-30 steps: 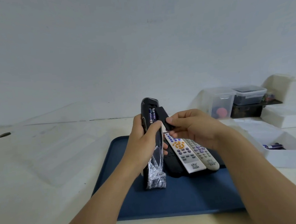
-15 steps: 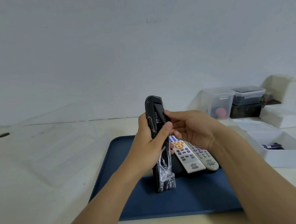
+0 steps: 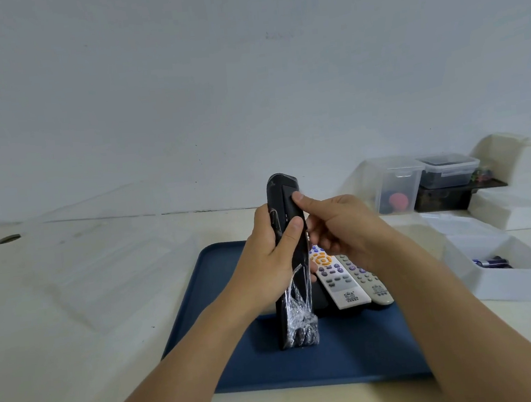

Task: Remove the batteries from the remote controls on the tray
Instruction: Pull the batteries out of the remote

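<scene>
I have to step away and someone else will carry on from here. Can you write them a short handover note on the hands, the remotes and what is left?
Left hand grips the black remote, upright over the blue tray, plastic wrap round its lower end.
Right hand presses the battery cover with its thumb; the cover sits on the remote.
Two light remotes lie on the tray, faces up, apparently untouched.
Some batteries lie in the white box on the right.
I cannot tell whether the black remote is emptied. The two light remotes appear still to do.
</scene>
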Demonstrator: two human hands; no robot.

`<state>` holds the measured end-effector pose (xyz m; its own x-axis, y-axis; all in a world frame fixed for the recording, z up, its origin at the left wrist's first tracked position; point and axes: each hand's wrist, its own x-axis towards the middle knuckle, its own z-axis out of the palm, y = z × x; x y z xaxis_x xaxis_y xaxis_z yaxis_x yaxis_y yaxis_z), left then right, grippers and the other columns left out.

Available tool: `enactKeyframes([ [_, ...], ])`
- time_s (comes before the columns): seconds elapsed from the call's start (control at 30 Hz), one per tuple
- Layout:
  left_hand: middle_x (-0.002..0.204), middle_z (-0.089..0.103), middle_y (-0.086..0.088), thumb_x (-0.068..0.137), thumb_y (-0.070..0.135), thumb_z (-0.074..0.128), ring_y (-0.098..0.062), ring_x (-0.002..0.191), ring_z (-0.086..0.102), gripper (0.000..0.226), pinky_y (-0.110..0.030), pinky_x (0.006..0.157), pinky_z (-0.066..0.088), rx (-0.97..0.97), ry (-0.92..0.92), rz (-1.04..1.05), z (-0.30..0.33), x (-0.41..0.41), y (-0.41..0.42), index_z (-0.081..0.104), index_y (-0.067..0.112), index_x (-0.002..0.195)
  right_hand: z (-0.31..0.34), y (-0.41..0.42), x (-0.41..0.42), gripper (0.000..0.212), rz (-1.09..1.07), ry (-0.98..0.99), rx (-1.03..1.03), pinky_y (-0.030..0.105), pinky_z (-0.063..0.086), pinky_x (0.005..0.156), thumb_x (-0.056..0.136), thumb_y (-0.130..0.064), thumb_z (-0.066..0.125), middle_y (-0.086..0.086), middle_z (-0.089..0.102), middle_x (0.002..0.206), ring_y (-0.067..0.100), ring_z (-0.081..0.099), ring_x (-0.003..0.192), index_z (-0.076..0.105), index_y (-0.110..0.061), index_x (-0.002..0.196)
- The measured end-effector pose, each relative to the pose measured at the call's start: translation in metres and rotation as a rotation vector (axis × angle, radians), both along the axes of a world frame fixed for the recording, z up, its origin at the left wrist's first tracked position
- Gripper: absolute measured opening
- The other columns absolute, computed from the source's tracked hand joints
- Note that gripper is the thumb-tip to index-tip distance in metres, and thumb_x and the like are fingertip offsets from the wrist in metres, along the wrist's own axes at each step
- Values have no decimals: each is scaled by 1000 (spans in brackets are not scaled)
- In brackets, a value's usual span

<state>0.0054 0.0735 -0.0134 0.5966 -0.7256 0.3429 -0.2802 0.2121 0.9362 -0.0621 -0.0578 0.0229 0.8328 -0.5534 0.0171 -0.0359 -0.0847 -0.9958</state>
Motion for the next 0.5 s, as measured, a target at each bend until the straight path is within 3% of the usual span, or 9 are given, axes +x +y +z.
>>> enactKeyframes([
  [0.1,96,67,-24,107,29,45,-27,64,71,12,-39,56,60,8,49,-10,3,0,1,45,25,118,-3,-1,2,52,-77,21,-28,23,29,42,75,-56,78,5,52,55,14,39,43,54,-16,53],
  [0.23,84,72,-17,108,28,45,-29,59,70,15,-36,52,58,4,232,-49,8,-2,4,53,20,116,-9,1,8,37,-36,-120,-17,23,36,41,85,-44,75,5,64,76,16,49,46,63,-9,87],
  [0.3,77,71,-18,108,27,44,-28,57,69,18,-34,51,57,10,287,-61,9,-2,6,55,15,117,-10,3,9,34,29,-171,-24,26,40,45,93,-37,69,8,65,76,20,50,48,64,-4,100],
  [0.4,75,70,-19,107,27,45,-30,58,67,22,-37,54,58,19,299,-31,8,1,6,56,9,115,-10,4,8,27,124,-194,-22,30,44,53,95,-31,66,11,65,79,25,55,62,66,-5,102],
  [0.5,73,70,-19,107,27,45,-34,60,65,20,-43,62,57,18,278,5,9,3,3,58,13,114,-8,3,5,22,179,-217,-9,27,47,54,91,-23,71,13,66,84,21,60,64,66,-5,103],
])
